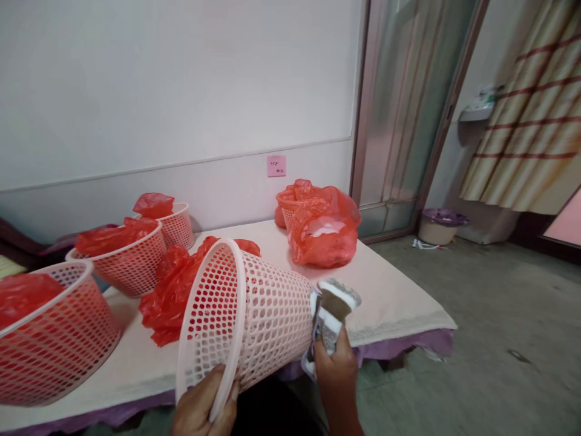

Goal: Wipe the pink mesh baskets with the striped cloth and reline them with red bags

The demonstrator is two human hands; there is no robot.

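A pale pink perforated wastebasket (276, 303) lies tilted on its side in front of me, its mouth facing left. My left hand (206, 402) is closed around the lower part of its rim. At the basket's bottom end, my right hand (334, 363) grips a grey, white and brown cloth (334, 309), which is against or very near the base; I cannot tell whether they touch all along. Behind the basket's mouth lies a crumpled red plastic bag (170, 303).
Three pink baskets with red bags stand at left, the nearest basket (59, 339) largest in view. Farther back on the covered table (385, 297) sits a stuffed red bag (324, 233) beside another basket. A lined bin (438, 227) stands on the floor near the sliding door (403, 121).
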